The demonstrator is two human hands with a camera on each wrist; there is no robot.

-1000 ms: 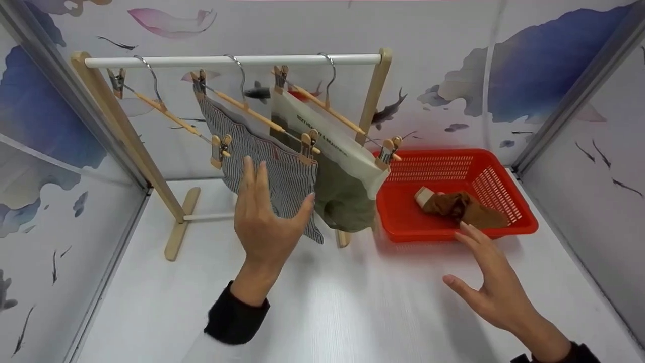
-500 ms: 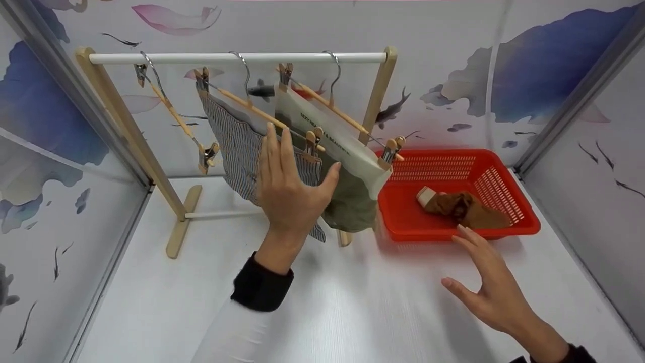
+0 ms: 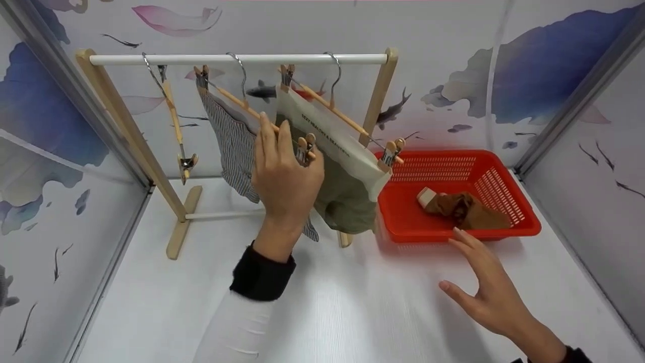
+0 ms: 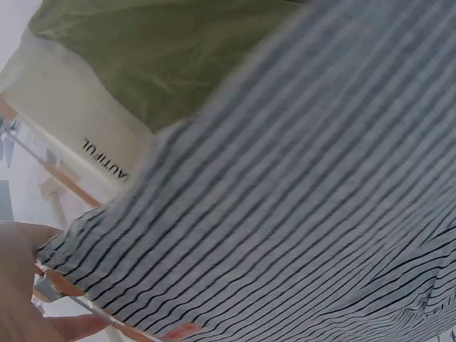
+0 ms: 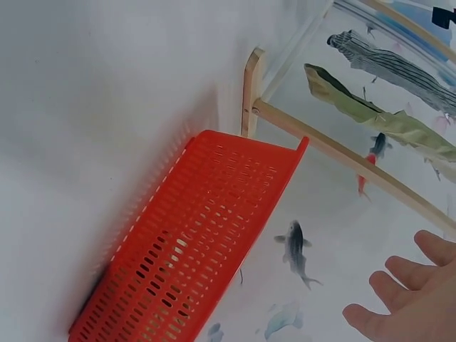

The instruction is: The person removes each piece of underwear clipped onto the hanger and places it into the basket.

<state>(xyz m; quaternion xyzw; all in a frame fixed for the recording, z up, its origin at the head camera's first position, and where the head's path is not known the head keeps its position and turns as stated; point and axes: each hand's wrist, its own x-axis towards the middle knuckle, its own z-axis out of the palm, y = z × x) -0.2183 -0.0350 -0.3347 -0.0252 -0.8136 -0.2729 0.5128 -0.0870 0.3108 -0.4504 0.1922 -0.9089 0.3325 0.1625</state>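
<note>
Hands (image 3: 486, 297) apart; striped garment (image 3: 231, 143) beside the left one (image 3: 286, 184)

Striped garment (image 3: 229, 143) aslant on the middle hanger (image 3: 232, 97)

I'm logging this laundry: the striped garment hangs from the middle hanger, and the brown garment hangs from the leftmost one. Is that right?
Not quite: the brown garment isn't on the leftmost hanger; the head view shows it lying in the red basket. The striped garment does hang from the middle hanger.
</note>
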